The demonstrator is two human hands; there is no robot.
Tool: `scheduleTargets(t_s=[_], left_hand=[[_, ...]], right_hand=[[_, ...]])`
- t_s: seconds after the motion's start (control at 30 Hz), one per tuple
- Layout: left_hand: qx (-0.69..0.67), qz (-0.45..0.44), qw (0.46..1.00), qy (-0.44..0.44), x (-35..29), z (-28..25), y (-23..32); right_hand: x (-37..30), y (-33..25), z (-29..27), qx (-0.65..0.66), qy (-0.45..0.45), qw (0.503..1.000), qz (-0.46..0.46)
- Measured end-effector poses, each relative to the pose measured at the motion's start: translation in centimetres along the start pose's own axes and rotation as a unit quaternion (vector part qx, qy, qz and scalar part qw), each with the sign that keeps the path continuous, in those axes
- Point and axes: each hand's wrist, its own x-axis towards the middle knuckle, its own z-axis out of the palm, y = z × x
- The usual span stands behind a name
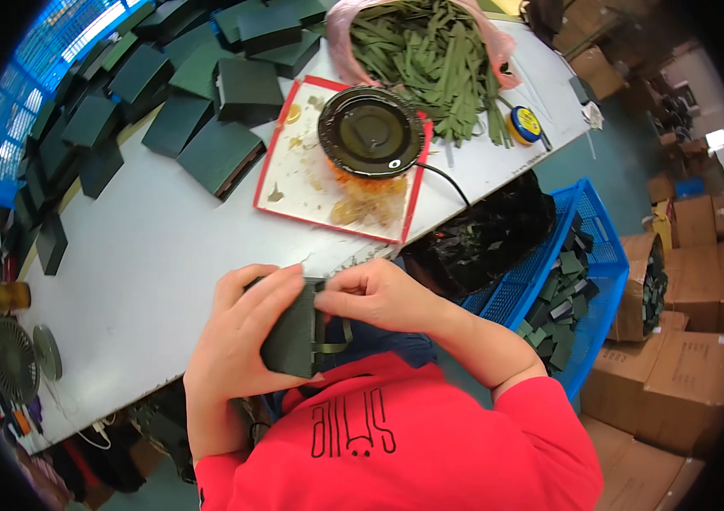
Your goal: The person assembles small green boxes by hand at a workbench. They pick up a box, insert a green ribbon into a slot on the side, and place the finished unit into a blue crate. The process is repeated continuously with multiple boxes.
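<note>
A small dark green box [292,336] is at the near edge of the table, close to my body. My left hand [238,328] wraps round it from the left, fingers over its top and thumb underneath. The fingers of my right hand [379,294] are pinched together against the box's upper right edge; what they grip is hidden. Below them, a loop of green ribbon [341,341] sticks out from the box's right side. Beyond the box lies a red-edged white board [294,187], stained with glue, bearing a round black pan-like warmer [369,132] with a cord.
Many dark green boxes [247,89] crowd the far left of the table. A pink bag [341,38] of green ribbon strips [430,64] and a yellow-and-blue round tin [525,125] stand far right. A blue crate [605,255] of green pieces is to my right, cartons [694,366] beyond.
</note>
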Motion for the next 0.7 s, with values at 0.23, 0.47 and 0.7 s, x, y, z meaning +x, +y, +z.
scheduleTargets(t_s=[0.23,0.47,0.7], left_hand=[[0.193,-0.198,0.953,0.124,-2.2,-1.8,-2.5],[0.248,-0.369,0.882,0.158,-5.6,-3.8,-5.4],[0.072,-0.433,0.878,0.192,-8.1,-5.5,-7.8]], right_hand=[[-3.1,0.3,-6.9,-0.150,0.407,0.889,-0.145],[-1.7,1.6,-17.2,-0.400,0.507,0.748,-0.155],[1.1,2.2,-22.1,-0.554,0.473,0.662,-0.176]])
